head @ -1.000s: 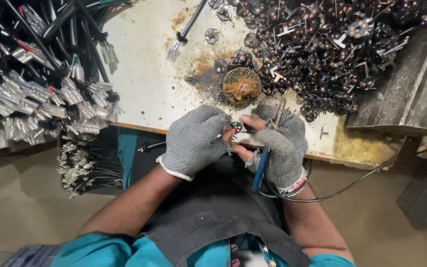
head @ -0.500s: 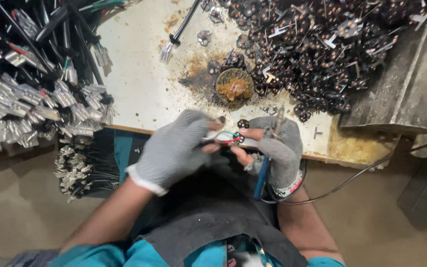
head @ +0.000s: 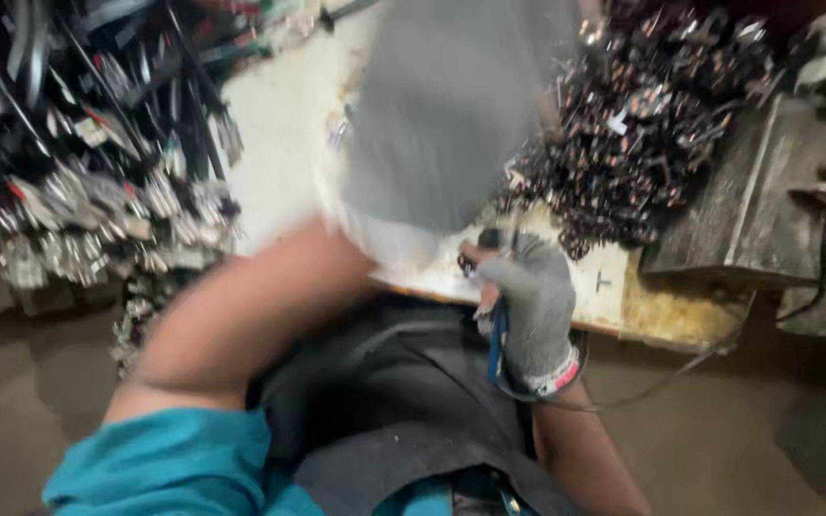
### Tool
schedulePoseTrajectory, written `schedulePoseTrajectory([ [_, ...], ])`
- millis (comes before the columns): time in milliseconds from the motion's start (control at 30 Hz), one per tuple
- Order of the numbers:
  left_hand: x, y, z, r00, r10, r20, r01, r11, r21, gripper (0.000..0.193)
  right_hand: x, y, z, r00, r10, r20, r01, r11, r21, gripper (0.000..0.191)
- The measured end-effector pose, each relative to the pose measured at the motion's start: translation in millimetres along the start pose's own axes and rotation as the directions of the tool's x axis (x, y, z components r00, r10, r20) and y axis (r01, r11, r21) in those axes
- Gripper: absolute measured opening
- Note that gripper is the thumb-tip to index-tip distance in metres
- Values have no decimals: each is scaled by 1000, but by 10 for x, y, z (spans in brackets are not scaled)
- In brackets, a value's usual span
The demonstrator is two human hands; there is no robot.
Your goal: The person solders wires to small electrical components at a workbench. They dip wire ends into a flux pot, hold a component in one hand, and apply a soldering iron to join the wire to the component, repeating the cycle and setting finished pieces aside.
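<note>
My left hand (head: 451,124), in a grey knit glove, is raised close to the camera and badly blurred. It hides the middle of the white worktable (head: 274,143), and I cannot make out its fingers. My right hand (head: 537,306), also gloved, stays low at the table's front edge. It pinches a small dark and reddish part (head: 475,253) at its fingertips. A blue-handled tool (head: 497,349) hangs down from the same hand.
A big heap of small dark metal parts (head: 642,143) covers the table's right side. Bundles of black cables with metal ends (head: 78,191) lie at the left. A grey metal block (head: 776,191) stands at the right, and a thin cable (head: 662,382) loops below it.
My left hand has left the small part and swung up toward the camera, blurring and covering the round dish. My right hand has stayed at the table edge with the part.
</note>
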State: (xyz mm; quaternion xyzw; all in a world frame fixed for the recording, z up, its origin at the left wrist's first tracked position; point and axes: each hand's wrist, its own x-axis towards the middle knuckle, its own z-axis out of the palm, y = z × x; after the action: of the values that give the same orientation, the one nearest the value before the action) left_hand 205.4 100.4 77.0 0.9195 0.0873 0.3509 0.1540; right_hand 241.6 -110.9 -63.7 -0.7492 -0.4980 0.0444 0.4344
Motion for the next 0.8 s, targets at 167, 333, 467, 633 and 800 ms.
schedulePoseTrajectory([
  [167,-576,34,-126,995,2,95,18,977,-212,35,162,-37,-1,873,481,80,-486,872,57,14],
  [333,-923,-818,-294,982,-183,37,144,866,480,11,216,-127,-14,993,-88,74,101,977,-188,18],
  [467,-805,-1039,152,956,-242,167,115,832,543,15,236,-149,19,995,0,98,4,999,-44,19],
  [633,-556,-1371,855,857,-403,321,174,813,556,20,215,-118,-28,995,-77,56,79,996,-31,22],
  [800,-391,-1520,782,920,-332,210,143,782,607,15,182,-100,-89,622,691,369,-760,419,496,13],
])
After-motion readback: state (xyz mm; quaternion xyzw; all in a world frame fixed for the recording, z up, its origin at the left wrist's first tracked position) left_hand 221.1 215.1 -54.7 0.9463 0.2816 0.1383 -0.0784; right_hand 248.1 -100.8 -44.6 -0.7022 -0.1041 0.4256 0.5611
